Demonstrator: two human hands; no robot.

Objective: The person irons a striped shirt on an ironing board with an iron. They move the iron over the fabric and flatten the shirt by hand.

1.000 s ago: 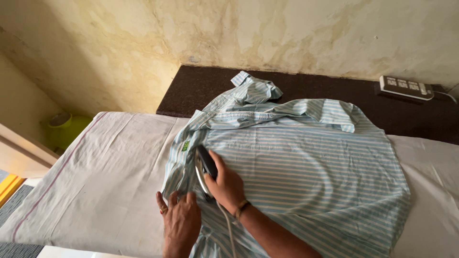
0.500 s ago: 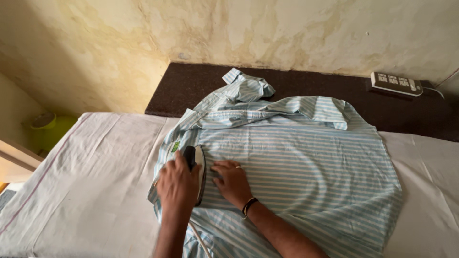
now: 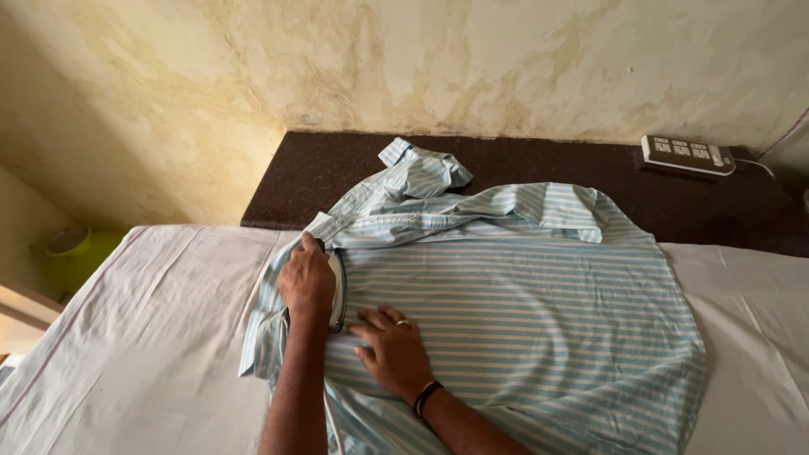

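A light blue and white striped shirt (image 3: 522,337) lies spread flat on a white sheet (image 3: 143,362). Its collar and a sleeve are bunched toward the far side. My left hand (image 3: 307,282) is closed over the handle of a clothes iron (image 3: 338,291), which rests on the shirt's left part near the shoulder. Only the iron's pale edge shows beside the hand. My right hand (image 3: 392,350), with a ring and a dark wristband, lies flat with spread fingers on the cloth just right of the iron.
A dark brown ledge (image 3: 337,173) runs along the stained wall behind the sheet. A white power strip (image 3: 687,154) sits on it at the far right. A green container (image 3: 76,253) stands low at the left.
The iron passed from my right hand to my left hand and moved up the shirt toward the shoulder. My right hand now lies flat on the cloth.
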